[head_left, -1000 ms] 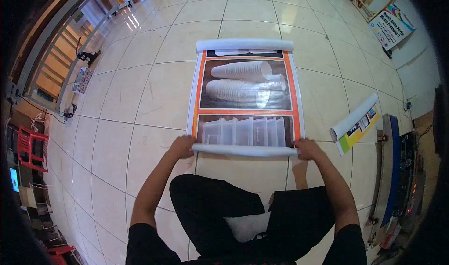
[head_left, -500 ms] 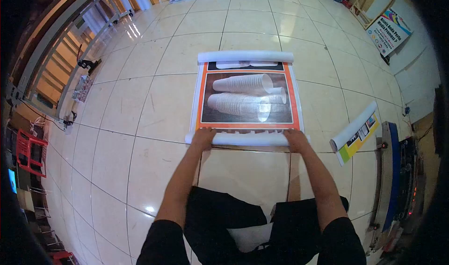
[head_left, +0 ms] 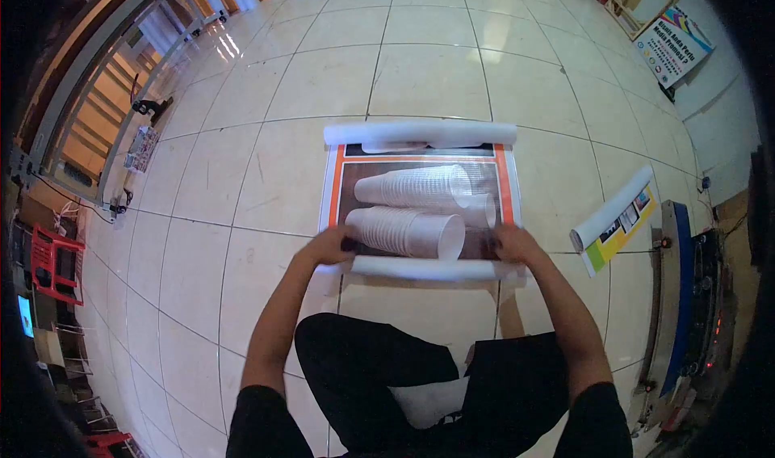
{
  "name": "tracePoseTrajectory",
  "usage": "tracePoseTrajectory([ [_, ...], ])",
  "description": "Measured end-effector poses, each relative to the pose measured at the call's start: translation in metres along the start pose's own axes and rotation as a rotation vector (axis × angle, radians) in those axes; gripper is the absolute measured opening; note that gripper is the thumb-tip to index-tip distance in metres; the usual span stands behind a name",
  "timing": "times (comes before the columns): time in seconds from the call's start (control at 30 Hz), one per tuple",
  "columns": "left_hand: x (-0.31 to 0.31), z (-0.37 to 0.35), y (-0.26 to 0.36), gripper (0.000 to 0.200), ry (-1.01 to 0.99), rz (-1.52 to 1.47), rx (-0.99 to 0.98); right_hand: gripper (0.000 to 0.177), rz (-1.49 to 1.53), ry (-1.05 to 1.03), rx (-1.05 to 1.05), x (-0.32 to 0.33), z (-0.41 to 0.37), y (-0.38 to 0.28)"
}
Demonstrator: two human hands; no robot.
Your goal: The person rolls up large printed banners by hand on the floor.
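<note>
One orange-bordered, white-edged banner (head_left: 416, 195)

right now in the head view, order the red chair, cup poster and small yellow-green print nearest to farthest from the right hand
1. Cup poster: at the right hand
2. Small yellow-green print: off to the right
3. Red chair: far left

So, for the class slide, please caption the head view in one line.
Left hand and right hand at the near roll of a banner picturing stacked cups, tiled floor below.
</note>
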State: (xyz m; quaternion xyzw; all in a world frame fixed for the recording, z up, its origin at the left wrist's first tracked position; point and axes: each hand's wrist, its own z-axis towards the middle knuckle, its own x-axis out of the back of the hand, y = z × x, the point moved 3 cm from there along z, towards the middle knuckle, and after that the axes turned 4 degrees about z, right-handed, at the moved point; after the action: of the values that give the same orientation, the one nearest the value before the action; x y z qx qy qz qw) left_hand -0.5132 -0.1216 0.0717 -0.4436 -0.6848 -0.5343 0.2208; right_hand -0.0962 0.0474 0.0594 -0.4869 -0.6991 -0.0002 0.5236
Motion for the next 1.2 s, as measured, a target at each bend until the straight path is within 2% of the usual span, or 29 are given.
tracePoseTrajectory([
  [0.03, 0.020, 0.010, 0.024, 0.068, 0.189, 0.131, -0.052, 0.053, -0.014, 0.187, 0.065, 0.021, 0.011, -0.014],
  [0.07, 0.015, 0.023, 0.037, 0.068, 0.199, 0.133, -0.060, 0.055, 0.076, 0.053, 0.153, 0.008, 0.037, -0.018],
  [0.1, 0.006, 0.041, 0.047, 0.069, 0.125, 0.165, -0.097, 0.057, 0.162, -0.081, 0.240, -0.002, 0.063, -0.021],
  [0.17, -0.021, 0.067, 0.065, 0.070, 0.054, 0.190, -0.125, 0.056, -0.270, 0.138, 0.303, -0.019, 0.060, -0.065],
  [0.23, -0.049, 0.077, 0.075, 0.071, -0.009, 0.457, -0.062, 0.058, -0.312, 0.152, 0.262, -0.036, 0.067, -0.071],
  [0.3, -0.071, 0.054, 0.080, 0.069, -0.061, 0.413, -0.049, 0.060, -0.328, 0.142, 0.214, -0.066, 0.048, -0.074],
  [0.37, -0.087, 0.035, 0.081, 0.064, -0.058, 0.358, -0.092, 0.045, -0.201, 0.099, 0.149, -0.074, 0.021, -0.077],
  [0.4, -0.108, 0.015, 0.081, 0.061, -0.042, 0.323, -0.138, 0.043, -0.210, 0.078, 0.139, -0.095, 0.005, -0.079],
  [0.47, -0.114, -0.024, 0.109, 0.060, -0.191, 0.290, -0.132, 0.040, -0.186, 0.020, 0.135, -0.124, -0.033, -0.093],
  [0.5, -0.110, -0.028, 0.110, 0.060, -0.189, 0.289, -0.130, 0.038, -0.153, -0.021, 0.144, -0.124, -0.049, -0.106],
  [0.53, -0.107, -0.031, 0.108, 0.061, -0.282, 0.236, -0.179, 0.038, -0.159, -0.021, 0.147, -0.119, -0.044, -0.101],
  [0.57, -0.106, -0.035, 0.105, 0.062, -0.379, 0.179, -0.226, 0.040, -0.169, 0.018, 0.261, -0.111, -0.038, -0.098],
  [0.6, -0.093, -0.027, 0.094, 0.065, -0.274, 0.136, -0.156, 0.042, -0.171, 0.058, 0.373, -0.103, -0.030, -0.096],
  [0.63, -0.075, -0.014, 0.083, 0.068, -0.174, 0.095, -0.086, 0.044, -0.147, -0.021, 0.176, -0.085, 0.001, -0.082],
  [0.67, -0.058, -0.003, 0.082, 0.068, -0.183, 0.097, -0.082, 0.047, -0.122, -0.101, -0.020, -0.067, 0.031, -0.069],
  [0.7, -0.033, 0.012, 0.082, 0.073, -0.087, 0.101, -0.048, 0.047, -0.119, -0.095, -0.016, -0.057, 0.041, -0.067],
  [0.73, -0.016, 0.024, 0.084, 0.078, 0.020, 0.108, -0.019, 0.049, -0.025, -0.062, 0.156, -0.041, 0.049, -0.069],
  [0.77, -0.019, 0.028, 0.088, 0.076, -0.007, 0.245, -0.050, 0.052, 0.062, -0.029, 0.328, -0.026, 0.052, -0.073],
  [0.8, -0.032, 0.031, 0.088, 0.075, -0.034, 0.379, -0.078, 0.052, 0.049, -0.018, 0.329, -0.025, 0.051, -0.076],
  [0.87, -0.072, 0.035, 0.065, 0.074, 0.052, 0.480, -0.109, 0.055, -0.450, 0.196, 0.259, -0.052, 0.035, -0.082],
  [0.9, -0.076, 0.034, 0.065, 0.073, 0.128, 0.582, -0.133, 0.055, -0.425, 0.360, 0.300, -0.057, 0.027, -0.083],
  [0.93, -0.076, 0.034, 0.058, 0.073, 0.128, 0.581, -0.132, 0.055, -0.425, 0.359, 0.301, -0.057, 0.025, -0.076],
  [1.0, -0.069, 0.037, 0.047, 0.070, 0.031, 0.446, -0.075, 0.054, -0.212, 0.125, 0.075, -0.054, 0.025, -0.056],
  [1.03, -0.050, 0.049, 0.055, 0.065, -0.266, 0.397, 0.116, 0.059, -0.152, -0.159, -0.063, -0.043, 0.042, -0.050],
  [1.1, -0.030, 0.093, 0.019, 0.062, -0.426, 0.241, -0.022, 0.062, -0.104, -0.261, 0.116, -0.016, 0.086, -0.023],
  [1.13, -0.007, 0.117, 0.001, 0.059, -0.239, 0.288, 0.124, 0.065, -0.277, -0.170, 0.035, 0.007, 0.112, -0.015],
  [1.17, 0.050, 0.143, 0.024, 0.054, -0.332, 0.404, 0.306, 0.062, -0.300, -0.085, -0.113, 0.041, 0.154, 0.001],
  [1.2, 0.102, 0.151, 0.036, 0.050, 0.142, 0.528, 0.248, 0.051, -0.234, 0.423, -0.114, 0.115, 0.111, -0.055],
])
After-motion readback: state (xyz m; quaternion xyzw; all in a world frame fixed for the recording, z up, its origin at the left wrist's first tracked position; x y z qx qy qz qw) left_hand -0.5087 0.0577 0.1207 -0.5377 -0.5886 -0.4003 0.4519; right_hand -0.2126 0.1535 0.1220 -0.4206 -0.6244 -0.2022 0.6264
